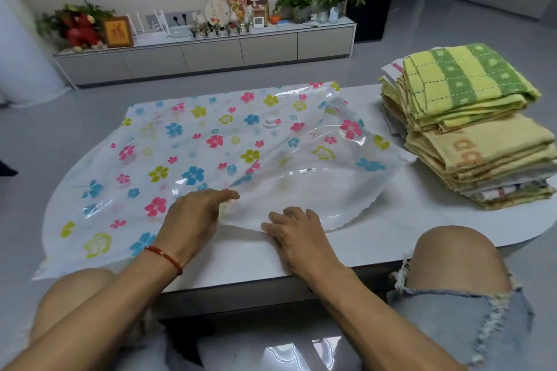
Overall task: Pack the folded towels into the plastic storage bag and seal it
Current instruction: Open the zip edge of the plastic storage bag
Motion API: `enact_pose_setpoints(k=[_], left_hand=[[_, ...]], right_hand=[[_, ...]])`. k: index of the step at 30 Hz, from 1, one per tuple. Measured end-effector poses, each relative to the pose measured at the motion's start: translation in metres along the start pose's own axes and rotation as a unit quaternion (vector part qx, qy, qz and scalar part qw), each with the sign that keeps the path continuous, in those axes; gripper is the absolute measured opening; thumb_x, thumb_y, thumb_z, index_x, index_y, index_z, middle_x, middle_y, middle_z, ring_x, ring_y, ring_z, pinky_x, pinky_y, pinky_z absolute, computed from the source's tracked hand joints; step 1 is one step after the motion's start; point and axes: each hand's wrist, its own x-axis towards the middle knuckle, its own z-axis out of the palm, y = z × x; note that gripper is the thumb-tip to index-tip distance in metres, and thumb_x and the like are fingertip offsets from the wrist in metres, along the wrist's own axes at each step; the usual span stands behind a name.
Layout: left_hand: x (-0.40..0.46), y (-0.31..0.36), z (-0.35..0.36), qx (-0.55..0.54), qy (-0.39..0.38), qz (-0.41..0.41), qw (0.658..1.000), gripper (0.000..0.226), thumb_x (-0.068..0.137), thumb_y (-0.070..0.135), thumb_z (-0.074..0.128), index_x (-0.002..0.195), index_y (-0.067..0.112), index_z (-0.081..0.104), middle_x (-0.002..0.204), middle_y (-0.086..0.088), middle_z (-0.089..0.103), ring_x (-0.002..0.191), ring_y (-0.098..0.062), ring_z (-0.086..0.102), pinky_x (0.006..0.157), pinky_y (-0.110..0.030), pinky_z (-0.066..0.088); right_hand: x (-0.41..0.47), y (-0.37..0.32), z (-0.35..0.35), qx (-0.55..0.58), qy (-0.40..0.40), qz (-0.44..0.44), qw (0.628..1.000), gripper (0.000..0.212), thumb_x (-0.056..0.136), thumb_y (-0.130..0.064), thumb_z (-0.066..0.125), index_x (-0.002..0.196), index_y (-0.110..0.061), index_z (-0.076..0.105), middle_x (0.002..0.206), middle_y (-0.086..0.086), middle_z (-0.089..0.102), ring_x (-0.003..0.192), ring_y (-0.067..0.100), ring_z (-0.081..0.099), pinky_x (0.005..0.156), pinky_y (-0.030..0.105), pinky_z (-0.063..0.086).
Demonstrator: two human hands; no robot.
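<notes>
A clear plastic storage bag (193, 153) printed with pink, blue and yellow flowers lies spread flat across the white table (391, 220). A round white valve (272, 122) sits on its upper layer. The bag's near right part is lifted and puffed up. My left hand (196, 214) rests on the bag's near edge with fingers stretched to the right. My right hand (297, 230) lies beside it on the plastic edge, fingers spread. Whether either hand pinches the plastic is hidden. Two stacks of folded yellow towels (470, 129) stand at the table's right end, the top one green-striped.
My bare knees (455, 256) frame the table's near edge, the right one raised close to the towel stacks. A low grey cabinet (211, 54) with plants, frames and ornaments runs along the far wall. Grey floor lies between it and the table.
</notes>
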Motion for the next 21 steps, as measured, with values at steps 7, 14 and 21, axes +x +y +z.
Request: enact_pose_setpoints(k=[7, 14, 21], left_hand=[[0.044, -0.010, -0.039, -0.134, 0.058, -0.080, 0.986, 0.030, 0.078, -0.008, 0.061, 0.077, 0.017, 0.077, 0.067, -0.001, 0.073, 0.058, -0.006, 0.067, 0.071, -0.021, 0.056], [0.008, -0.009, -0.033, -0.122, -0.061, -0.015, 0.990, 0.035, 0.089, 0.018, 0.065, 0.123, 0.028, 0.066, 0.110, 0.010, 0.064, 0.085, -0.008, 0.059, 0.075, -0.018, 0.052], [0.002, -0.028, -0.029, 0.021, -0.075, 0.008, 0.997, 0.035, 0.087, 0.003, 0.057, 0.106, 0.028, 0.074, 0.099, -0.002, 0.076, 0.093, -0.024, 0.069, 0.082, -0.038, 0.055]], right_hand=[[-0.010, -0.019, -0.015, -0.015, 0.003, 0.063, 0.998, 0.032, 0.102, -0.036, 0.050, 0.128, -0.022, 0.063, 0.127, 0.003, 0.062, 0.129, 0.033, 0.049, 0.104, 0.046, 0.035], [0.038, -0.076, -0.017, 0.029, 0.048, -0.001, 0.998, 0.030, 0.098, -0.011, 0.054, 0.123, -0.026, 0.063, 0.102, -0.001, 0.072, 0.109, 0.029, 0.062, 0.114, 0.048, 0.031], [0.021, -0.067, 0.008, 0.074, 0.086, -0.040, 0.993, 0.023, 0.104, -0.017, 0.049, 0.111, -0.026, 0.069, 0.099, -0.003, 0.069, 0.104, 0.027, 0.060, 0.096, 0.041, 0.037]])
